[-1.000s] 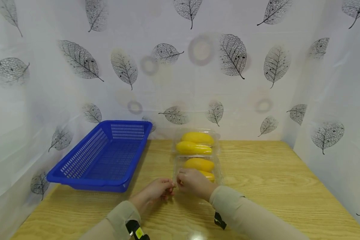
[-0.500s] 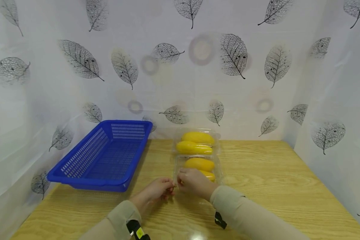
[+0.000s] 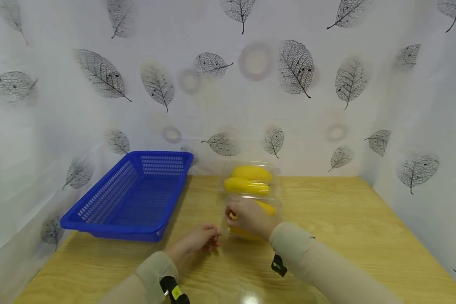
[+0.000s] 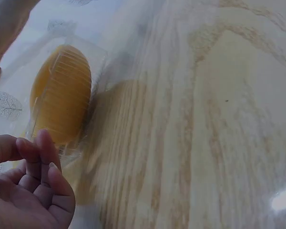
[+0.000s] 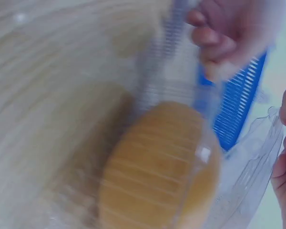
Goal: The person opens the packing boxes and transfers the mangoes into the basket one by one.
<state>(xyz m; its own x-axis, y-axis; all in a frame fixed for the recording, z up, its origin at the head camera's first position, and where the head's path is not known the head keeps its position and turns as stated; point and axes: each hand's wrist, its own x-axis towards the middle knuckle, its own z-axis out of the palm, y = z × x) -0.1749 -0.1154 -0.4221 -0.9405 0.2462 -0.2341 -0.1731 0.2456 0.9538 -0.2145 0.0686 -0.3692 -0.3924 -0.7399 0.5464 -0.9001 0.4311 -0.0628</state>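
Observation:
Two clear plastic containers stand one behind the other in the head view, with yellow oblong fruits in the rear one [image 3: 246, 186] and in the near one [image 3: 267, 207]. My left hand [image 3: 199, 240] pinches the near container's front left corner. Above that container, my right hand [image 3: 251, 216] grips the edge of its raised clear lid [image 5: 250, 171], fingers curled round it. Through the ribbed side, one fruit [image 4: 63, 95] shows in the left wrist view. My right hand partly hides the near fruits in the head view.
A blue perforated basket [image 3: 144, 207] stands at the left of the wooden table [image 3: 338, 236], with nothing in it. A whitish curtain [image 3: 220, 105] with leaf prints hangs behind the table and on both sides.
My right hand has moved up and away from my left, raising the lid edge. More of the nearest fruit shows below my right hand. The left hand has barely moved.

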